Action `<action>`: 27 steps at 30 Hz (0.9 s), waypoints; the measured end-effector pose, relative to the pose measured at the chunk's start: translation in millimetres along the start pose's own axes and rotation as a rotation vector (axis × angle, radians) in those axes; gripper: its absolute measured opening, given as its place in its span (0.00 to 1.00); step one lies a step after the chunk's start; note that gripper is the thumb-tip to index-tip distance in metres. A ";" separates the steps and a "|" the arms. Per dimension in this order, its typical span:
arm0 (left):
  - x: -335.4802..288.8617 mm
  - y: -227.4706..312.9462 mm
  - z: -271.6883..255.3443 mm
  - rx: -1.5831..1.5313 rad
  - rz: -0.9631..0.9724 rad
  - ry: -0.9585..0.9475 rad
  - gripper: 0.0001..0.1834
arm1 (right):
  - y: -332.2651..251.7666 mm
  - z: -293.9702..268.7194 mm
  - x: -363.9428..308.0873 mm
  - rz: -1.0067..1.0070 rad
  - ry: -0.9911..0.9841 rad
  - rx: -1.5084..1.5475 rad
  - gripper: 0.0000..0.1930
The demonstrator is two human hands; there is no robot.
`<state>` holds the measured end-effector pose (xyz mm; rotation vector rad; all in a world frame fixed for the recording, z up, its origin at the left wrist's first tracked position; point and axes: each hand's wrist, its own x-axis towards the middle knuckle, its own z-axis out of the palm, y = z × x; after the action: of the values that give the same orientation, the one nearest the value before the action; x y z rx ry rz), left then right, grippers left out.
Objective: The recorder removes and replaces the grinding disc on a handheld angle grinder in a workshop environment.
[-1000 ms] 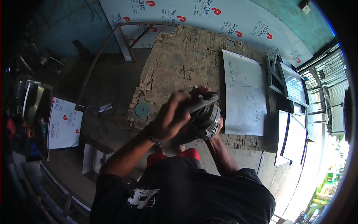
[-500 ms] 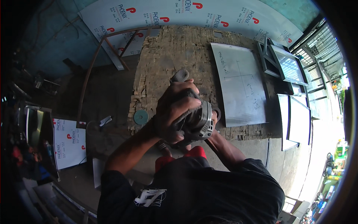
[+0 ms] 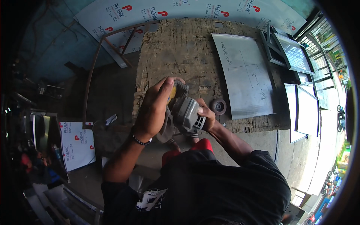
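Observation:
An angle grinder (image 3: 185, 113) with a dusty grey body is held in front of me, over the near edge of the worn wooden table (image 3: 195, 62). My right hand (image 3: 207, 117) grips its body from the right, thumb over the top. My left hand (image 3: 154, 108) is raised at its left side, fingers curled over the head beside a yellow part (image 3: 173, 93); the contact is partly hidden. A ribbed dark side handle (image 3: 182, 88) sticks up past the fingertips. On the table, just right of my right hand, lies a round brown abrasive wheel (image 3: 218, 107).
A marked metal sheet (image 3: 245, 78) lies on the table's right side. Metal frames (image 3: 287, 52) and folded panels (image 3: 303, 108) stand farther right. A rusty frame (image 3: 90, 82) leans at the left. Printed sheeting (image 3: 195, 10) lines the back. My feet (image 3: 173, 145) are below the grinder.
My left hand has shifted from wrapping over the grinder to its left side, uncovering the body and yellow part. The wheel now shows more fully. The green disc is out of sight.

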<state>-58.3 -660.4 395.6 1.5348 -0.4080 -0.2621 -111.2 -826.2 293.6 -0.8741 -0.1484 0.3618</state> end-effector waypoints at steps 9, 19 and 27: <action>28.6 -31.8 -38.8 0.463 -0.390 -0.333 0.35 | 24.2 -16.9 4.2 0.033 -0.055 -0.179 0.39; 30.2 -41.7 -25.6 0.594 -0.560 -0.232 0.38 | 29.5 -31.1 -9.9 0.079 -0.071 -0.289 0.35; 38.5 -31.9 -28.9 0.726 -0.435 -0.370 0.21 | 31.4 -24.2 -14.9 -0.059 0.017 -0.262 0.31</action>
<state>-8.6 -650.9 367.7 2.2980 -0.4837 -0.8112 -126.2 -830.8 254.3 -1.1285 -0.2088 0.2829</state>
